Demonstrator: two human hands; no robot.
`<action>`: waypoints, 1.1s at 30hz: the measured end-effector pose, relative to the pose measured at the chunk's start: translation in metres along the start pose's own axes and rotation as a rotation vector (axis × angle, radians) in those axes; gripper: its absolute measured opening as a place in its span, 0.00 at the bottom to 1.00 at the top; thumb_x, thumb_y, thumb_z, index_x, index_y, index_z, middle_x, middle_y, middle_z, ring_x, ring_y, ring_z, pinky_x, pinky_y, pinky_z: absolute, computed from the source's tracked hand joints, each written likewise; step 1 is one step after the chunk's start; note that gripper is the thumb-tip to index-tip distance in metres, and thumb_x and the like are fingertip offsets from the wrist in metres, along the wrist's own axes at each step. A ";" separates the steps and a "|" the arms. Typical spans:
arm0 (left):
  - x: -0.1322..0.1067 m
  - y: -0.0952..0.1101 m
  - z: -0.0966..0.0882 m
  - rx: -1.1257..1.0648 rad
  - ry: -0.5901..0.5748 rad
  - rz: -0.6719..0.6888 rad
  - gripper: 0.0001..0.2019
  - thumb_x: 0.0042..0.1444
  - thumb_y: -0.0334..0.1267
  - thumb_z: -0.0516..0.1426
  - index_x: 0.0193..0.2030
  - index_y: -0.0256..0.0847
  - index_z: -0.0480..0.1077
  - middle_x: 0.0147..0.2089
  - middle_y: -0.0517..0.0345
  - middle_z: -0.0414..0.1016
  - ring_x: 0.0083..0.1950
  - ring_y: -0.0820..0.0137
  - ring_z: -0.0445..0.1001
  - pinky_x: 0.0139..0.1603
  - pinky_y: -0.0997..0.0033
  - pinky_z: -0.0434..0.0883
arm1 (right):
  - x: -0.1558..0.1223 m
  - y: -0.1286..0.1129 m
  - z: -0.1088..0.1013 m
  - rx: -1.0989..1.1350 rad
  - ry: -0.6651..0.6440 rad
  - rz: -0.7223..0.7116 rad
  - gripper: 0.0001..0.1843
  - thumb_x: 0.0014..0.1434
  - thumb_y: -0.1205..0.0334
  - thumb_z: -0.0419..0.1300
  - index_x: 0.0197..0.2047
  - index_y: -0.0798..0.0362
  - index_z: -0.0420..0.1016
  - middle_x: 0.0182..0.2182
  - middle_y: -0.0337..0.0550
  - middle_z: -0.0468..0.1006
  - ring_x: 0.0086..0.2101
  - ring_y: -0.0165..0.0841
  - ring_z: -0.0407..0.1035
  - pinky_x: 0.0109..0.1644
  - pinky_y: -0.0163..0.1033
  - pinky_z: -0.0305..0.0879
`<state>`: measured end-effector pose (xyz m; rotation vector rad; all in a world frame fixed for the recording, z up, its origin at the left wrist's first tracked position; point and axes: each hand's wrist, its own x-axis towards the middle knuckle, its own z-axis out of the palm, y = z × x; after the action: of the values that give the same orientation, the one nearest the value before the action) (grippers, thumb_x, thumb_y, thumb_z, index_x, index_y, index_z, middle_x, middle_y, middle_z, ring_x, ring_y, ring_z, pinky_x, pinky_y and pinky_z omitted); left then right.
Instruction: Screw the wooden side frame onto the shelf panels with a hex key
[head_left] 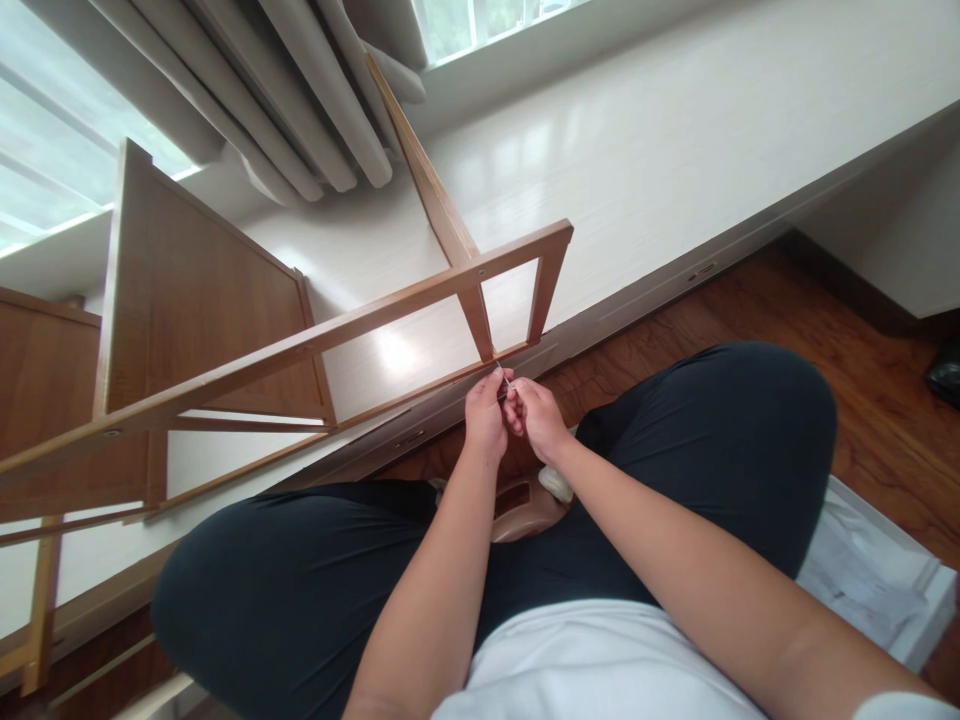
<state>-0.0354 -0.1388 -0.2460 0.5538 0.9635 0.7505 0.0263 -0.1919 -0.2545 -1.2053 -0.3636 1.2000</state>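
Note:
A wooden shelf frame (394, 309) lies tilted on the white ledge, with its end reaching toward me. Between my hands is a thin metal rod (505, 375), whose exact kind is too small to make out. Its tip meets the frame's lower rail, close to where a crosspiece (475, 318) joins it. My right hand (541, 418) is closed round the near end of the rod. My left hand (487, 412) is closed too, its fingertips pinched at the rod near the rail. Both hands are close together over my lap.
Wooden panels (206, 290) stand within the frame at left. Grey curtains (300, 90) hang behind, touching the white ledge (660, 150). My bent knees flank my hands. A stool (525, 510) shows beneath me, and a white box (870, 575) with plastic wrapping sits on the floor at right.

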 end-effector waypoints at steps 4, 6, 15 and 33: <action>-0.001 0.002 -0.001 0.025 0.010 -0.024 0.19 0.50 0.51 0.68 0.39 0.38 0.75 0.22 0.67 0.70 0.12 0.79 0.60 0.11 0.77 0.55 | -0.001 -0.003 0.000 0.127 -0.079 0.129 0.16 0.60 0.44 0.58 0.33 0.48 0.63 0.17 0.28 0.63 0.16 0.26 0.51 0.18 0.32 0.48; -0.002 0.003 -0.001 0.035 0.013 -0.024 0.19 0.50 0.51 0.68 0.38 0.38 0.75 0.22 0.67 0.70 0.12 0.79 0.61 0.11 0.77 0.55 | -0.002 -0.005 0.000 0.171 -0.101 0.167 0.16 0.60 0.45 0.59 0.33 0.48 0.63 0.18 0.28 0.63 0.16 0.26 0.51 0.19 0.31 0.48; -0.002 0.005 0.000 0.044 0.042 -0.033 0.20 0.49 0.52 0.68 0.38 0.37 0.76 0.19 0.68 0.68 0.11 0.81 0.58 0.10 0.79 0.53 | 0.000 0.000 0.001 0.252 -0.070 0.227 0.16 0.59 0.45 0.59 0.33 0.49 0.65 0.19 0.30 0.66 0.15 0.25 0.51 0.17 0.31 0.43; -0.002 0.004 -0.001 0.075 0.018 -0.037 0.21 0.50 0.54 0.68 0.41 0.38 0.76 0.18 0.68 0.67 0.11 0.79 0.56 0.11 0.77 0.53 | -0.004 0.005 0.005 -0.107 0.008 -0.016 0.21 0.65 0.41 0.53 0.29 0.47 0.57 0.19 0.29 0.63 0.16 0.25 0.52 0.18 0.32 0.47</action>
<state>-0.0381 -0.1373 -0.2425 0.5944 1.0188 0.6896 0.0183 -0.1937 -0.2550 -1.2966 -0.4344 1.1738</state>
